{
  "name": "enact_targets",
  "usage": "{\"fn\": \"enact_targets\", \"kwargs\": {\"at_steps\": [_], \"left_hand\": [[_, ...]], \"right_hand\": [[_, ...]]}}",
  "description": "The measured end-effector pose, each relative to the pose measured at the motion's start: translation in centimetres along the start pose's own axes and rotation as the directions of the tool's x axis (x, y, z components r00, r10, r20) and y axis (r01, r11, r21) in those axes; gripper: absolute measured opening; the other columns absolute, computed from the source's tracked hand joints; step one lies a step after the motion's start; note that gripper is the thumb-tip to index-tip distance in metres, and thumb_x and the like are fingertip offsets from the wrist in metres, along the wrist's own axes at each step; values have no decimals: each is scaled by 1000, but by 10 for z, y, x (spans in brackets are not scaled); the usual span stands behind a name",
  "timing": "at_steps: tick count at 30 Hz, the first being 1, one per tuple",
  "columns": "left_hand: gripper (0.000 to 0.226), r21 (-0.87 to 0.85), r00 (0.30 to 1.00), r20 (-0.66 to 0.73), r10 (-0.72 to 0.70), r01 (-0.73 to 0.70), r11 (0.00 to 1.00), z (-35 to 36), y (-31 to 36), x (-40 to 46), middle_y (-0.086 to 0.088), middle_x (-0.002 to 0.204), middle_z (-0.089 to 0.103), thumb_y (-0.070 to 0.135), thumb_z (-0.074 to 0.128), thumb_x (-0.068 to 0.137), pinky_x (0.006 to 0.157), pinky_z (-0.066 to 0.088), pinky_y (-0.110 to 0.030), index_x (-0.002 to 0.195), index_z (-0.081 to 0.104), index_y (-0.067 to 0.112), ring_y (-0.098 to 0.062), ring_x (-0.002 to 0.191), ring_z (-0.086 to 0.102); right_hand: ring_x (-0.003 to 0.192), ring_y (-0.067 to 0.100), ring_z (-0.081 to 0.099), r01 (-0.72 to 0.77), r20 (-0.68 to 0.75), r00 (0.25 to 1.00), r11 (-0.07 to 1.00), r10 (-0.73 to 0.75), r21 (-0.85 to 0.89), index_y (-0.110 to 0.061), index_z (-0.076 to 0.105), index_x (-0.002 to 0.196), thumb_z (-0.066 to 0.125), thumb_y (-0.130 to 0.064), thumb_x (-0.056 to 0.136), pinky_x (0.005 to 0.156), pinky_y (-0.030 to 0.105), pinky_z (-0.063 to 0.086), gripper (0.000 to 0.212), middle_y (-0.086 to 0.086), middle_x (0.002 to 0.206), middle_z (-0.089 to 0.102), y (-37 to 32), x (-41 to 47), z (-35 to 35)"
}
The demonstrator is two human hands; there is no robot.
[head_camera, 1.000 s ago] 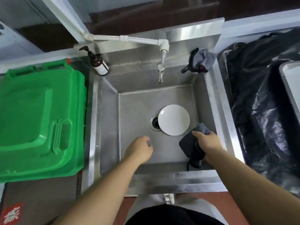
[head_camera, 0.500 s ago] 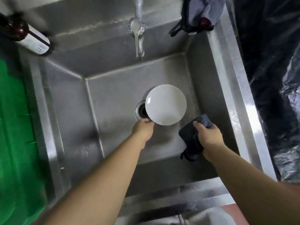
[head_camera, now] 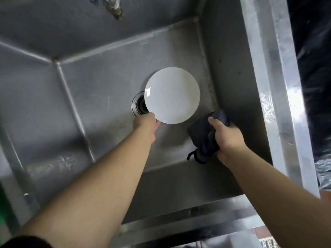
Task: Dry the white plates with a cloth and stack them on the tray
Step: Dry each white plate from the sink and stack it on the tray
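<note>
White plate lies on the sink floor, right of centre, its left edge overlapping the drain; its right edge sits near the right wall. Looks face-up w/ a small glint at the left rim, wet or not I can't tell.

Left hand is at the plate's near-left rim — fingers curled at the edge, seemingly pinching it, though the fingertips are hidden under the rim. Right hand clutches a bunched dark cloth, fingers wrapped round it, just beside the plate's near-right edge, not touching it.

Step, as I judge it: picking the plate up out of the sink, drying not begun. Next move prob. needs a firm pinch on a thin, maybe slick rim, a lift clear of the drain, then the cloth brought onto the face while the left hand steadies the plate. The tray isn't in view, so a turn away from the sink will be needed later.

Outward: tap tip at the back wall, black plastic sheet past the right rim, sliver of green at the far left edge. No brands, labels or legible writing.
</note>
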State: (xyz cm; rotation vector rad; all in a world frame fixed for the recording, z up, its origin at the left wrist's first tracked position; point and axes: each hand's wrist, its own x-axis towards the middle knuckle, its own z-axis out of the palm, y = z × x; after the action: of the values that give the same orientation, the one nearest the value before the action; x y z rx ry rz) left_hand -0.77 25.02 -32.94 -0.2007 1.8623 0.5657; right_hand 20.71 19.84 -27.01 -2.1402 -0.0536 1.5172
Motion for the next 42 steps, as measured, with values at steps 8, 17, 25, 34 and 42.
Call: {"fn": "enact_targets", "kwargs": {"at_steps": [8, 17, 25, 34, 42], "left_hand": [[26, -133, 989, -129, -72, 55, 990, 14, -9, 4, 8, 92, 57, 11, 49, 104, 74, 49, -17, 124, 64, 15, -11, 86, 57], [13, 83, 993, -97, 67, -59, 995, 15, -12, -5, -11, 123, 76, 10, 68, 94, 83, 46, -32, 105, 73, 15, -18, 92, 63], [18, 57, 993, 64, 100, -104, 993, -24, 4, -25, -2, 93, 75, 1, 65, 95, 73, 60, -27, 107, 72, 12, -8, 68, 73], [14, 71, 975, 140, 170, -182, 981, -65, 17, -78, -19, 119, 69, -6, 58, 97, 67, 62, -34, 108, 57, 4, -34, 105, 73], [14, -21, 957, 234, 172, -172, 985, -131, 14, -139, -12, 106, 74, -7, 55, 98, 62, 66, -33, 99, 61, 6, -30, 95, 76]], "right_hand": [[64, 13, 75, -30, 9, 1000, 999, 30, 24, -25, 63, 94, 76, -35, 93, 77, 40, 61, 17, -8, 61, 73, 1, 7, -7], [86, 22, 76, -41, 3, 999, 999, 41, 6, -21, 64, 102, 78, -37, 92, 75, 37, 58, 24, 4, 88, 77, 0, 4, -12], [101, 26, 73, -38, 12, 999, 997, 37, 66, -16, 66, 119, 77, -30, 95, 94, 46, 60, 30, 6, 108, 75, -10, -33, -12], [96, 28, 71, -1, 30, 1000, 996, -2, 93, -26, 64, 95, 78, -29, 95, 90, 48, 61, 14, 6, 102, 72, -15, -88, -17], [95, 26, 68, 53, 40, 998, 997, -56, 59, -23, 62, 97, 77, -31, 96, 80, 43, 60, 17, 5, 103, 70, -31, -151, -24]]}}
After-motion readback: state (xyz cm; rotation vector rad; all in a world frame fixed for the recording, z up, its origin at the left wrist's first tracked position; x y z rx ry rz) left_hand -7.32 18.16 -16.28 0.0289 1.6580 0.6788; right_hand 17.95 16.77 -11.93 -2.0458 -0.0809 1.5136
